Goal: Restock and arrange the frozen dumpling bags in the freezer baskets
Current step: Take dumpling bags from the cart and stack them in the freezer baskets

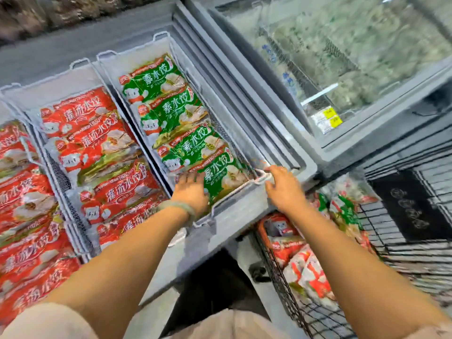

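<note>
Several green dumpling bags lie overlapped in the right-hand white wire basket (168, 48) of the open chest freezer. My left hand (192, 190) rests flat, fingers spread, on the nearest green bag (225, 177) at the basket's front end. My right hand (283, 188) grips the basket's front right corner handle (261, 177), thumb and fingers curled round the wire. The middle basket (80, 64) holds several red dumpling bags (97, 143), and more red bags (22, 192) fill the basket at the left edge.
A shopping cart (276, 272) with loose red and green bags stands low right, against the freezer's front. The freezer's grey rim (234, 216) runs under my wrists. A second freezer with a frosted sliding glass lid (342, 57) and yellow price tags (329, 116) sits upper right.
</note>
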